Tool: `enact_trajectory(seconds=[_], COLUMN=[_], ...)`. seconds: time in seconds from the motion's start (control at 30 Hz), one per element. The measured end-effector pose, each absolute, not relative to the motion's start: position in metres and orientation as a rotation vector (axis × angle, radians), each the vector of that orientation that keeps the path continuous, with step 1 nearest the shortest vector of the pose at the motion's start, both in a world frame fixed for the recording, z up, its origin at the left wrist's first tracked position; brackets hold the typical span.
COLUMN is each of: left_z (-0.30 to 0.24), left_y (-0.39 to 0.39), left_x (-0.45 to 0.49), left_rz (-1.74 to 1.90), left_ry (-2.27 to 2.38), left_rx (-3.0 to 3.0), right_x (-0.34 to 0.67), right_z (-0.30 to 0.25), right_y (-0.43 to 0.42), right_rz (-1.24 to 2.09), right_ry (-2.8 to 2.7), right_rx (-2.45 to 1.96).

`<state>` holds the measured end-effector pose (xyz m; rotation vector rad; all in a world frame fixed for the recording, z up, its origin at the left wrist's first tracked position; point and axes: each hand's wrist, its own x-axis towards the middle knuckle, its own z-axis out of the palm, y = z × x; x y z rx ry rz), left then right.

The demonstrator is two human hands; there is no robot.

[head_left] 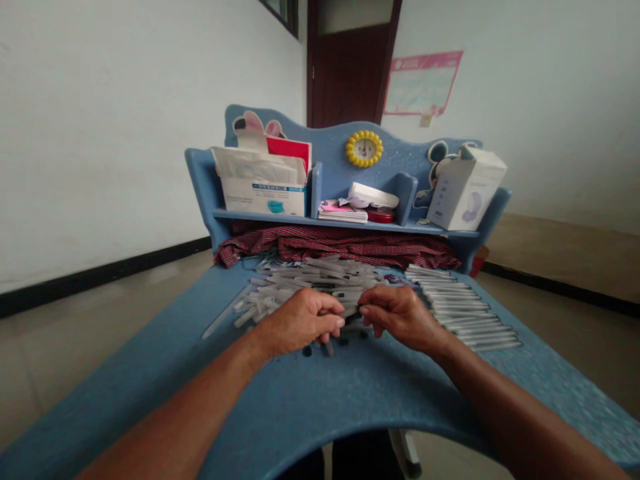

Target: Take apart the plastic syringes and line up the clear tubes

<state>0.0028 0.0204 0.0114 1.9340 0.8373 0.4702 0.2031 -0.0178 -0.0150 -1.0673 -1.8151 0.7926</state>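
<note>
My left hand (pixel 304 321) is closed, thumb and fingers pinched together over the front of a pile of translucent, pen-like pieces (pixel 270 293). Just across from it, my right hand (pixel 397 313) is also pinched shut, with a small dark bit showing at its fingertips. What either hand holds is too small and blurred to name. Small black pieces (pixel 307 351) lie on the blue desk (pixel 320 400) below my hands. To the right of my right hand, slim pen-like sticks (pixel 465 307) lie side by side in a neat row.
Behind the pile, a red checked cloth (pixel 345 243) lies bunched under the desk's shelf (pixel 300 219). On the shelf stand a mask box (pixel 265 193), a white box (pixel 467 190) and stacked papers (pixel 343 213). A yellow clock (pixel 364 149) is on the backboard.
</note>
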Motion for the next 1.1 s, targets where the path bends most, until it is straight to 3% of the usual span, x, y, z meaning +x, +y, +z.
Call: enact_trajectory(seconds=[0.33,0.53,0.7,1.1], left_z=[0.0123,0.0129,0.0123,0.0074], left_y=[0.0175,0.0169,0.0167,0.0201], left_x=[0.0043,0.0051,0.0048,0.0027], left_rz=[0.465,0.436,0.451,0.442], left_ry=[0.873,0.85,0.86,0.843], left_rx=[2.043,2.06,2.048,2.139], right_x=[0.2068,0.2057,0.2062,0.2046], right_z=[-0.0123,-0.0143,-0.0143,-0.0126], right_y=[-0.0208,-0.0208,-0.0217,-0.0246], right_rz=[0.911,0.772,0.873,0.767], right_ry=[-1.846,-1.901,-1.885,-1.955], right_rx=[-1.098,-1.2,-1.151,-1.222])
